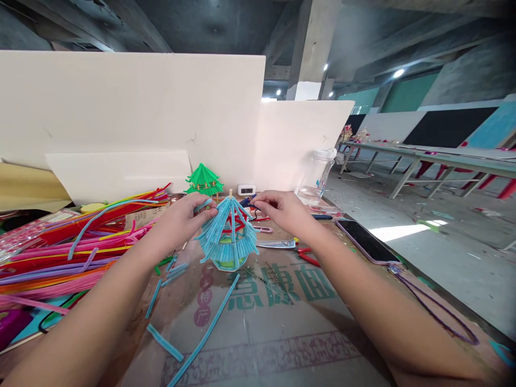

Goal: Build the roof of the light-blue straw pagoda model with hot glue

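A cone of light blue fuzzy pipe cleaner strips [228,236], shaped like a tiered roof, stands on the table between my hands. Red strips and a green base show through it, and a small pale stick tops it. My left hand [189,215] is closed at the cone's upper left side, pinching a short blue pipe cleaner piece [202,205]. On the other side my right hand [280,208] is closed, thumb and fingertips together. A small dark blue object [245,201] lies at those fingertips; its kind is unclear. Cut blue pieces [164,342] and a longer blue pipe cleaner [209,330] lie in front.
Colourful pipe cleaners [92,252] are heaped at left. Behind stand a green tiered roof model [203,180], a small digital clock [246,190] and a clear jar [314,177]. Scissors [278,244] lie right of the cone. A phone [368,240] with a strap rests by the right edge.
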A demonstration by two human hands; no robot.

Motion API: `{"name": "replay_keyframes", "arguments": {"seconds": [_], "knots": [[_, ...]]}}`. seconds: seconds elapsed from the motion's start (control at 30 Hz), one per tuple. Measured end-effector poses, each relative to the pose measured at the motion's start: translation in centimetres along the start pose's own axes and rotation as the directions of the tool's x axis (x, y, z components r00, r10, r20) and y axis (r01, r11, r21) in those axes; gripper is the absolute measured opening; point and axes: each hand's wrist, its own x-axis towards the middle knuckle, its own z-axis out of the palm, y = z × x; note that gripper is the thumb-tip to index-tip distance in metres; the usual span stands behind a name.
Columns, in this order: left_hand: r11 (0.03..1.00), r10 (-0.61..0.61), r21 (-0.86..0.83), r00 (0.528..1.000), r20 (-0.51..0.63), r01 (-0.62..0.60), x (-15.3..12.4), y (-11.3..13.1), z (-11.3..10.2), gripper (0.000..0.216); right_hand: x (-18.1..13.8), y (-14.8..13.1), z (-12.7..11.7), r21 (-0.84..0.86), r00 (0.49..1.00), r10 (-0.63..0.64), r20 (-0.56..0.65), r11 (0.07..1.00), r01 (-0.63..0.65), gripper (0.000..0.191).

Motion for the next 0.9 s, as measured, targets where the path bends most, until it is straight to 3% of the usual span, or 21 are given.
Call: {"name": "replay_keyframes", "arguments": {"seconds": [0.13,0.23,0.3,0.43,0.6,0.9], "knots": [[1.000,0.017,-0.011,1.000,-0.003,-0.017,-0.2,0.4,0.0,0.032,-0.8,-2.1,-0.9,0.091,0.977,-0.212,0.002,0.973,0.211,0.015],[0.999,0.012,0.032,1.000,-0.008,-0.012,-0.4,1.1,-0.1,0.033,-1.7,-3.8,-1.0,-0.084,0.908,-0.418,0.027,0.904,0.419,0.016],[0.998,0.019,0.059,1.000,-0.007,-0.019,-0.5,1.6,-0.1,0.034,-2.2,-4.6,-0.9,-0.259,0.877,-0.473,0.086,0.839,0.478,0.019],[0.997,0.049,0.066,0.999,-0.013,-0.048,-0.7,1.9,0.0,0.033,-3.0,-5.4,-0.4,-0.421,0.870,-0.459,0.179,0.764,0.489,0.018],[0.991,0.113,0.069,0.993,-0.021,-0.112,-0.7,1.5,0.2,0.032,-3.3,-5.2,0.5,-0.401,0.899,-0.386,0.207,0.805,0.438,0.018],[0.994,0.097,0.056,0.995,-0.006,-0.096,-0.7,1.7,0.3,0.032,-3.4,-5.5,0.7,-0.399,0.921,-0.323,0.219,0.831,0.386,0.017]]}}
